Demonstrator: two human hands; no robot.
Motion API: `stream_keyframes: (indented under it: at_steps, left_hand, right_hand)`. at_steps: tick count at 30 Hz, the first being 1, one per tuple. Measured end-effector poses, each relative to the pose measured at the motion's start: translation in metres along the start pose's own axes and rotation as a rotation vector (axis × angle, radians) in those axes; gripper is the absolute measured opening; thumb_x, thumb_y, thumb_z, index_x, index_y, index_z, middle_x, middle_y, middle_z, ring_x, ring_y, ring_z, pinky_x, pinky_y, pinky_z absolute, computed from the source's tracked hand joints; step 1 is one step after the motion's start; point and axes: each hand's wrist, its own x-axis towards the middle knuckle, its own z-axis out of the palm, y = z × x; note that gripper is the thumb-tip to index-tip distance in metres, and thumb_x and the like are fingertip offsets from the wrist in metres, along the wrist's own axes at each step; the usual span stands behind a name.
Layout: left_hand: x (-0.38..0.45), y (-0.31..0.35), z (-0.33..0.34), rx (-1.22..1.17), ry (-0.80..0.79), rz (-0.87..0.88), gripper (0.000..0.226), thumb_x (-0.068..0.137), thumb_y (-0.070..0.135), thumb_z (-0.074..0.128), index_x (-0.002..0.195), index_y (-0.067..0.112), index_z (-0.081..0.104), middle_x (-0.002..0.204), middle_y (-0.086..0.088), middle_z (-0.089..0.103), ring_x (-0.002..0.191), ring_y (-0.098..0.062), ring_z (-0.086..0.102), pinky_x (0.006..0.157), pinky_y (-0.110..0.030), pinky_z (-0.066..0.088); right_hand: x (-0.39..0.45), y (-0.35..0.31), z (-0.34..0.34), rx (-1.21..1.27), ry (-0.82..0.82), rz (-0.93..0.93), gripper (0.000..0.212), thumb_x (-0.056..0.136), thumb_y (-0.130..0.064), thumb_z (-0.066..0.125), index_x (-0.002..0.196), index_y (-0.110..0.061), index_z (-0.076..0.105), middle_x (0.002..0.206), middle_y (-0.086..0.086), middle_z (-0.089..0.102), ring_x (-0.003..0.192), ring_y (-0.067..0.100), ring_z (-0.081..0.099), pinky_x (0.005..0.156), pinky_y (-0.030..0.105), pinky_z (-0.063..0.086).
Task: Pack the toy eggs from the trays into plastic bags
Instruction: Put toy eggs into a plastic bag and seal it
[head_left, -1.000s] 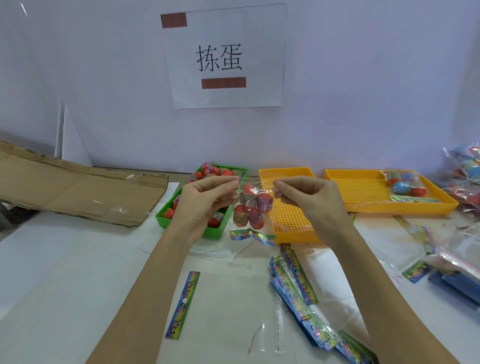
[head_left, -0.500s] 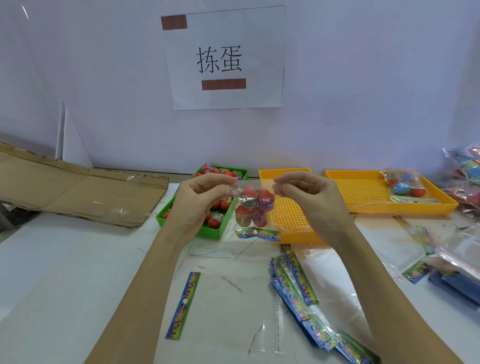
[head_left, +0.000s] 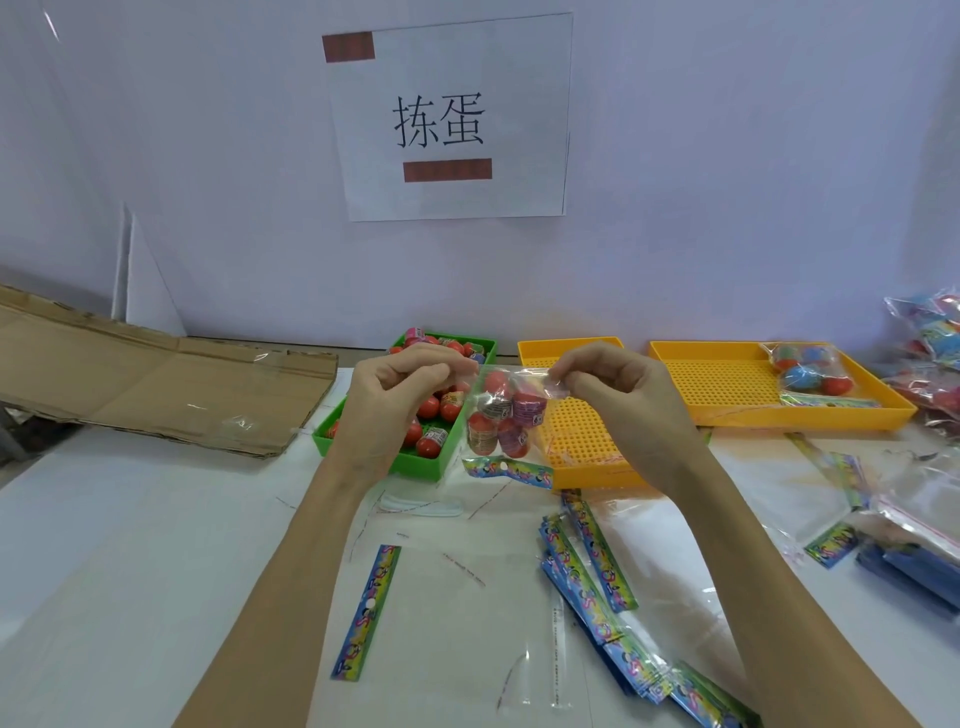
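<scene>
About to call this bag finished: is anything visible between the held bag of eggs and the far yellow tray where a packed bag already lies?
Nothing visible blocks it. Both hands, left and right, pinch the bag of eggs up in the air above the near yellow tray. The far yellow tray has bare floor left of the packed bag.

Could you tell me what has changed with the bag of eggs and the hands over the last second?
Very little. Both hands, left hand and right hand, still pinch the top corners of the plastic bag of toy eggs, held above the table. The bag's printed header strip has swung slightly. The green tray and yellow trays stayed put.
</scene>
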Motion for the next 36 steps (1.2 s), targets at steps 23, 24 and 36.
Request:
stream_keyframes:
  at_steps: [23, 24, 36]
  left_hand:
    - [0.002, 0.0, 0.005, 0.362, -0.072, -0.001, 0.029, 0.097, 0.014, 0.072, 0.125, 0.021, 0.07, 0.108, 0.002, 0.076, 0.102, -0.017, 0.071, 0.096, -0.034, 0.058]
    - [0.002, 0.0, 0.009, 0.41, -0.099, 0.012, 0.028, 0.097, 0.023, 0.073, 0.125, 0.024, 0.071, 0.113, 0.004, 0.073, 0.107, -0.016, 0.069, 0.098, -0.036, 0.057]
    - [0.004, 0.0, 0.037, -0.1, 0.242, -0.239, 0.028, 0.09, 0.031, 0.078, 0.111, 0.012, 0.076, 0.103, -0.01, 0.079, 0.089, -0.024, 0.072, 0.082, -0.04, 0.061]
  right_hand:
    - [0.0, -0.002, 0.016, -0.193, -0.04, 0.002, 0.022, 0.096, -0.008, 0.072, 0.117, -0.013, 0.065, 0.094, 0.003, 0.073, 0.087, 0.011, 0.071, 0.083, 0.023, 0.058]
    - [-0.001, -0.003, 0.016, -0.188, -0.066, -0.005, 0.024, 0.096, -0.009, 0.072, 0.119, -0.013, 0.065, 0.093, 0.003, 0.074, 0.087, 0.011, 0.072, 0.083, 0.023, 0.058]
    - [0.001, 0.003, 0.012, -0.155, -0.06, 0.151, 0.018, 0.099, -0.035, 0.068, 0.107, -0.023, 0.079, 0.091, -0.014, 0.078, 0.086, 0.004, 0.074, 0.074, 0.019, 0.06]
